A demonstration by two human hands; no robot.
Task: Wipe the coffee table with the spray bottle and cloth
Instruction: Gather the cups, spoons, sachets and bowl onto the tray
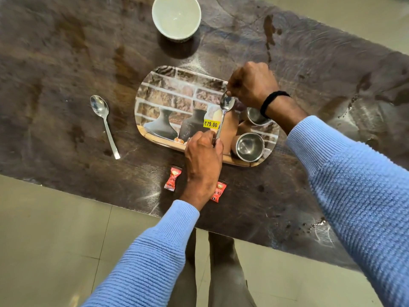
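Observation:
The dark brown coffee table (pixel 66 52) fills the upper view, streaked with stains and dried spills. A printed tray (pixel 172 94) with a yellow price sticker lies at its middle. My left hand (pixel 203 160) grips the handle of a steel spoon (pixel 225 107) above the tray. My right hand (pixel 252 85) pinches the tip of that spoon's bowl. Two small steel cups (pixel 250 147) stand on the tray's right side, one (pixel 256 117) partly hidden by my right wrist. No spray bottle or cloth is in view.
A second spoon (pixel 103 120) lies on the table left of the tray. A white bowl (pixel 176 16) stands at the far edge. Two red candy wrappers (pixel 172 179) lie near the front edge, one (pixel 220 191) partly under my left wrist. Tiled floor (pixel 55 229) below.

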